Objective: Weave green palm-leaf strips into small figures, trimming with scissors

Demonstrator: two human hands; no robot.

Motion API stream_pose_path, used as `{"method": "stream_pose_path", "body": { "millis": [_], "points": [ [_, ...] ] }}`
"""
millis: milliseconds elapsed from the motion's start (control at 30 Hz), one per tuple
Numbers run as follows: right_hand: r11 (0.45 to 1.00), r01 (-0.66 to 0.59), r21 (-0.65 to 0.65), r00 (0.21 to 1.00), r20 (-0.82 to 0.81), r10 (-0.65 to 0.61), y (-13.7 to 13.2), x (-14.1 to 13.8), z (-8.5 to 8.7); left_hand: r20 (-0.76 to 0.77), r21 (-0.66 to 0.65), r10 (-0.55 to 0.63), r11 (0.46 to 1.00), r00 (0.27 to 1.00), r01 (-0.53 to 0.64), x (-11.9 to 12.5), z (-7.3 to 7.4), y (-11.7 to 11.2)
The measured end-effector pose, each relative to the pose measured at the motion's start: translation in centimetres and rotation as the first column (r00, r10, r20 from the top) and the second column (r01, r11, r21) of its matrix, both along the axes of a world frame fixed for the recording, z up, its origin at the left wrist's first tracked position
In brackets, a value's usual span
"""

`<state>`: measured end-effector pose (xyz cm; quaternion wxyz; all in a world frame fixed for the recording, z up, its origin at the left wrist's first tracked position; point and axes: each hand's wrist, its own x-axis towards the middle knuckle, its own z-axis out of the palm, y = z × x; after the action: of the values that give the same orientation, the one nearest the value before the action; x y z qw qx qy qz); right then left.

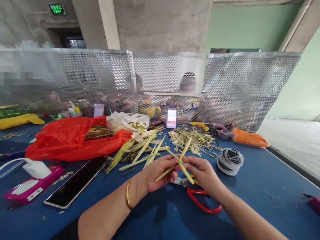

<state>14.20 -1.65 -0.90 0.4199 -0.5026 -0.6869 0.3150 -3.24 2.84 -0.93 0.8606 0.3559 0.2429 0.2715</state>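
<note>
Pale green plant strips (185, 172), crossed and knotted at the middle, are held up in front of me between both hands. My left hand (160, 172) pinches them from the left, one strip running under its thumb across the palm. From the other side, my right hand (201, 170) grips close to the knot with closed fingertips. Below the hands lie scissors with red handles (205, 210), their blades partly hidden by my left hand. Loose flat strips (142, 150) lie just beyond my left hand.
Left are a red plastic bag (60, 140), a phone (75, 183) and a magenta power strip (32, 186). Leaf scraps (192, 138), a wire coil (230, 161) and an orange packet (250, 137) lie toward the right. Behind a perforated metal screen (170, 73) sit other people.
</note>
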Motion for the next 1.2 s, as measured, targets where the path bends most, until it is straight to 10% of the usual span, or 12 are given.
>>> {"method": "stream_pose_path", "body": {
  "millis": [167,433,700,1000,1100,1200],
  "points": [
    [0.953,0.020,0.302,0.946,0.303,-0.116,0.2,0.3,-0.3,-0.026,0.037,-0.045,0.998,0.999,0.046,0.0,0.2,-0.5],
    [0.917,-0.029,0.398,0.782,0.581,-0.227,-0.9,-0.2,-0.3,-0.211,0.111,0.262,0.964,0.942,-0.243,1.1,0.1,-1.0],
    [0.997,0.000,0.079,0.999,0.040,-0.004,0.7,1.1,-0.1,-0.255,0.266,0.147,0.961,0.956,-0.076,0.3,1.3,-1.1],
    [0.969,0.166,-0.182,0.910,-0.352,-0.221,0.4,0.6,0.3,-0.367,0.375,0.051,0.922,0.929,0.098,0.6,0.1,-1.2],
    [0.916,0.381,-0.123,0.859,-0.320,-0.400,0.8,1.3,0.1,-0.401,0.419,0.066,0.900,0.914,0.118,0.6,0.0,-1.4],
    [0.824,0.524,0.217,0.852,-0.142,-0.504,0.6,1.8,0.9,-0.449,0.461,0.040,0.866,0.893,0.193,0.8,0.1,-1.9]
  ]
}}
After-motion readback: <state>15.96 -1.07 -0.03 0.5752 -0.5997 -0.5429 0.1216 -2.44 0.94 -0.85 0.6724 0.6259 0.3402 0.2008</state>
